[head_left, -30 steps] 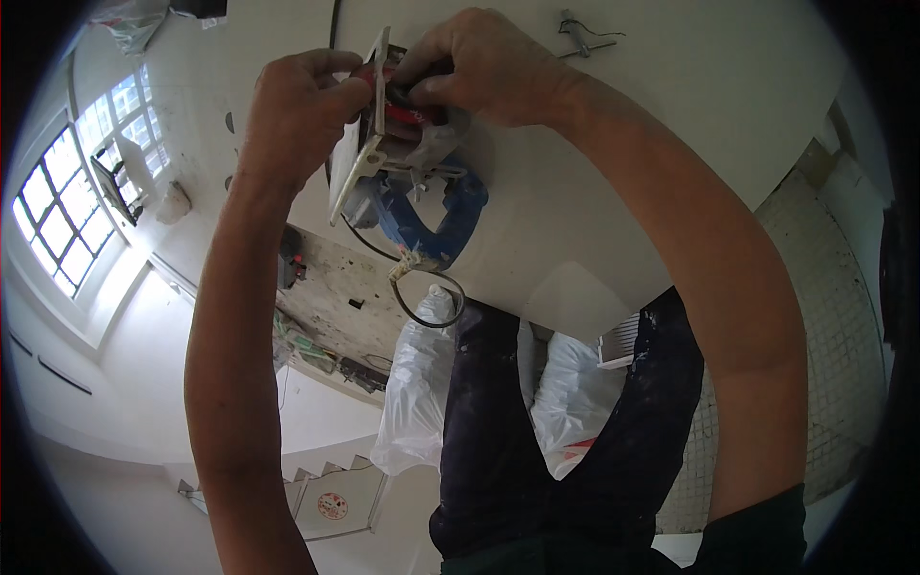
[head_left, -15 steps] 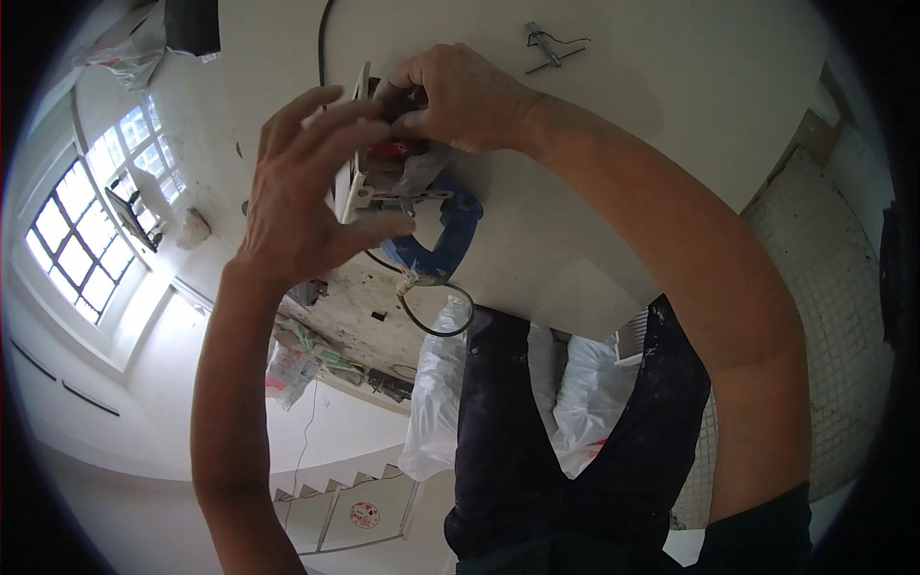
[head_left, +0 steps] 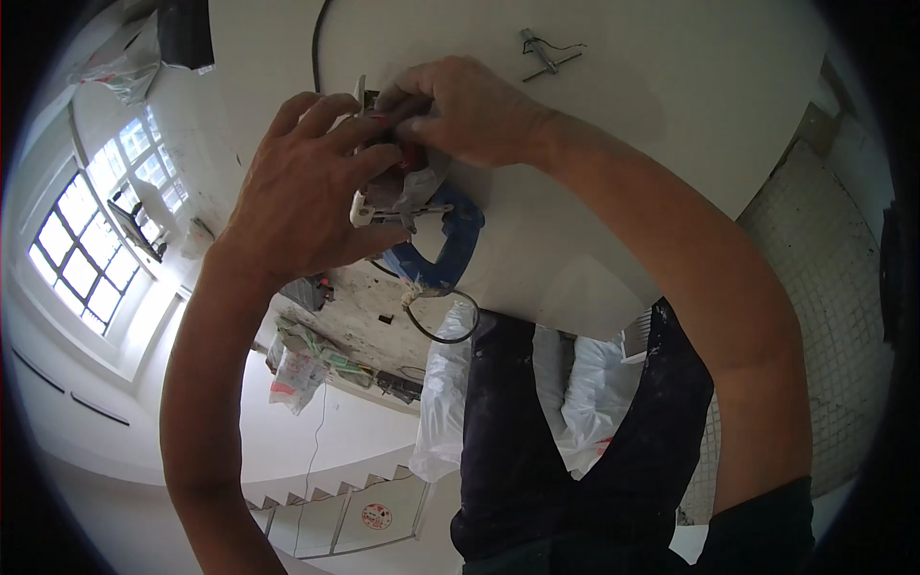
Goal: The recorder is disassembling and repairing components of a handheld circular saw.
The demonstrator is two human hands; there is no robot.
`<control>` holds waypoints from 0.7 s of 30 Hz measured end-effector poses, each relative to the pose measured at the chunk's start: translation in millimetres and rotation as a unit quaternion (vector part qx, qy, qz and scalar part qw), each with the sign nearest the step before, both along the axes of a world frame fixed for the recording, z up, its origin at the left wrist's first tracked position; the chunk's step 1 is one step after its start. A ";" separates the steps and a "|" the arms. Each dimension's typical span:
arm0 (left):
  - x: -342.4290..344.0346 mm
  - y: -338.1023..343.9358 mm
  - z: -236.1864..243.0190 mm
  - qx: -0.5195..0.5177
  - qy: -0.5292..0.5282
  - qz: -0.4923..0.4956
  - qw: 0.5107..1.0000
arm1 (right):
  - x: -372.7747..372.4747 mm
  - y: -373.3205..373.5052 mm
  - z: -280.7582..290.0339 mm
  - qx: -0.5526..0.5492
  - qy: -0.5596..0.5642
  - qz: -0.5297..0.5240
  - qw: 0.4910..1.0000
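Note:
A handheld power tool (head_left: 458, 240) with a blue looped handle, a pale flat base plate and a red part (head_left: 412, 156) lies on its side on the pale surface. It looks like a small cutting saw, but both hands hide much of it. My right hand (head_left: 479, 113) is closed at the tool's far end, fingers and thumb pinched near the red part; what they grip is hidden. Over the base plate's left side is my left hand (head_left: 311, 187), fingers bent and apart, thumb stretched toward the handle. Its fingertips come close to the right hand's.
A metal T-handled wrench (head_left: 548, 56) with a thin dark cord lies far right on the surface. A black cable (head_left: 441, 339) loops from the tool's handle. White plastic sacks (head_left: 443, 393) stand below, near my legs. Bags and tools (head_left: 321, 359) lie on the floor at left, toward a window (head_left: 81, 244).
My left hand has moved in over the tool, its fingers more bent and nearer the right hand. The right hand stays at the tool's far end, slightly lower in view.

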State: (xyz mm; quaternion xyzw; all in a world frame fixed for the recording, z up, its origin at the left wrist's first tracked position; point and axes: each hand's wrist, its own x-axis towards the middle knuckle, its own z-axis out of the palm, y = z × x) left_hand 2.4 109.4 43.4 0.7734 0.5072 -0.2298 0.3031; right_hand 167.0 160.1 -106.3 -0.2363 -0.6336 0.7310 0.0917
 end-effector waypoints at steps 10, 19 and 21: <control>-0.5 -0.4 -4.3 -0.013 0.003 0.005 1.000 | 39.3 1.6 -22.3 0.347 -0.136 0.005 0.928; -2.0 -3.1 -7.1 -0.012 -0.037 0.046 0.998 | 24.4 -62.1 -31.5 0.445 -0.122 -0.101 0.881; -0.6 -2.9 -7.2 -0.006 -0.025 0.044 0.999 | 23.2 -66.9 -34.1 0.437 -0.129 -0.141 0.879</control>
